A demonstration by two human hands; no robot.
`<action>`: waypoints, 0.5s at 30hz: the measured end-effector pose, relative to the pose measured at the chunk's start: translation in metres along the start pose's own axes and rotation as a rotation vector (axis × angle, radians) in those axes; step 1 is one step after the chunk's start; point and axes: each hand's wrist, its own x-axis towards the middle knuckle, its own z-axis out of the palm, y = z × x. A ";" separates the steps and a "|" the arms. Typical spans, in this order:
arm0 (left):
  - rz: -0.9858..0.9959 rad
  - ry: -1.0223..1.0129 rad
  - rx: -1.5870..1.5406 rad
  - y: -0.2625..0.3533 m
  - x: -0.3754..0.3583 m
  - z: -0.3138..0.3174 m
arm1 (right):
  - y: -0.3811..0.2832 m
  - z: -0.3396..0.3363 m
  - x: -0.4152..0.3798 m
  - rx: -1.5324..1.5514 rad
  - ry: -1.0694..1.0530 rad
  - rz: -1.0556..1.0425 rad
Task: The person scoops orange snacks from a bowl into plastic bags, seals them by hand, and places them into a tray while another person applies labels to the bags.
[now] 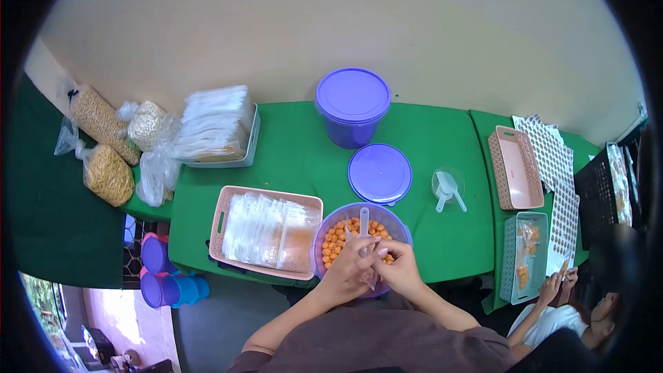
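Note:
My left hand and my right hand meet over a purple tub of orange ball-shaped snacks. Fingers of both are pinched together on what looks like a small clear plastic bag, mostly hidden by the hands. A clear scoop stands in the tub, its handle upward, just beyond my fingers. Left of the tub sits a pink basket holding a row of flat clear plastic bags. Behind the tub lies a round purple lid.
A lidded purple bucket stands near the wall. Stacked bags fill a grey basket, beside sacks of snacks. Rightward are scoops on a round lid, a pink basket, a grey basket, sticker sheets and another person.

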 end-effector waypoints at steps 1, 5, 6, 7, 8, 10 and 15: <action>-0.082 0.062 -0.073 -0.001 -0.004 0.001 | 0.003 -0.004 0.003 -0.057 -0.017 0.007; -0.233 0.054 -0.098 -0.008 -0.005 -0.021 | 0.004 -0.005 0.005 -0.232 -0.014 -0.050; -0.204 0.062 -0.054 -0.008 -0.004 -0.023 | 0.007 -0.007 0.006 -0.239 -0.021 -0.049; -0.206 0.069 -0.056 -0.006 -0.005 -0.025 | 0.012 -0.009 0.007 -0.180 -0.087 -0.084; -0.228 0.116 -0.065 -0.004 -0.005 -0.027 | 0.014 -0.011 0.008 -0.120 -0.152 -0.119; -0.252 0.163 -0.075 -0.002 -0.006 -0.030 | 0.008 -0.007 0.012 0.044 -0.134 -0.048; -0.272 0.469 -0.614 -0.008 -0.016 -0.040 | 0.044 -0.012 0.015 0.125 -0.306 0.133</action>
